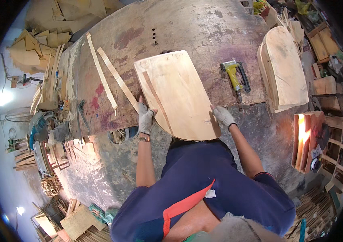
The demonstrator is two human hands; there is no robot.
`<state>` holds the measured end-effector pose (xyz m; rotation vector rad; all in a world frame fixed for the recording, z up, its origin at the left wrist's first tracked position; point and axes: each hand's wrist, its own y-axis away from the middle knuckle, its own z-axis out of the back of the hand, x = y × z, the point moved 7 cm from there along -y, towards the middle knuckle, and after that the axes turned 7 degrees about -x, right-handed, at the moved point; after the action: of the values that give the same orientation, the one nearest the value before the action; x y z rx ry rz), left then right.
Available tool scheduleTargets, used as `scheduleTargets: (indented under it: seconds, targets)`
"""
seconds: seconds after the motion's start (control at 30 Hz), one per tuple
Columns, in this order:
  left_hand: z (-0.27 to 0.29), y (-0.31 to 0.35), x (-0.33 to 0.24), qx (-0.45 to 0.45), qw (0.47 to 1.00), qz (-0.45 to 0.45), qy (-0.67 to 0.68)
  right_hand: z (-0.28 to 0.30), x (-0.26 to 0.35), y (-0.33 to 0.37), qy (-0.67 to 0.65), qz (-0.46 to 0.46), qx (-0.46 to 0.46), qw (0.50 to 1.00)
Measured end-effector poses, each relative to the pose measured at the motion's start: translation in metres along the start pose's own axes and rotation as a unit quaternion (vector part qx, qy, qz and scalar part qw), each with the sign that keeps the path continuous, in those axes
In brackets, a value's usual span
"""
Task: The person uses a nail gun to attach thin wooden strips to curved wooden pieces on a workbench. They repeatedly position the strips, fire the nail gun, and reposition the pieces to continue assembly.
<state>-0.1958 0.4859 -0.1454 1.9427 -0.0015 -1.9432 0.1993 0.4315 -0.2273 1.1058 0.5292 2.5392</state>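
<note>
A pale wooden panel (183, 92) with one rounded end lies partly over the near edge of the worn workbench (167, 28), its curved end toward my body. A darker thin wood strip (157, 101) runs along the panel's left part. My left hand (145, 117), in a whitish work glove, grips the panel's left edge. On the right edge, near the rounded end, my gloved right hand (223, 116) is closed with the thumb on top. The fingers under the panel are hidden. Right of it on the bench lies a yellow-green nail gun (232, 76).
Two long narrow wood strips (102, 76) lie on the bench to the left. A stack of rounded panels (282, 70) stands at the right end. A dark metal bracket-like tool (83, 115) rests near the left edge. Shelving with wooden frames (336, 145) is at far right.
</note>
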Motion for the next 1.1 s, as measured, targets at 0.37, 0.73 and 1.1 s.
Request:
scheduleTargets:
  seconds: [0.37, 0.73, 1.1]
  targets:
    - [0.023, -0.015, 0.091, -0.18, 0.941, 0.256, -0.131, -0.018, -0.013, 0.019, -0.003, -0.105, -0.024, 0.994]
    - [-0.008, -0.025, -0.174, -0.075, 0.977, -0.199, 0.003, 0.037, 0.084, 0.019, -0.213, 0.126, -0.243, 0.938]
    - [-0.153, 0.035, -0.349, 0.202, 0.602, -0.683, -0.362, 0.161, 0.071, 0.098, -0.768, 0.176, -0.21, 0.579]
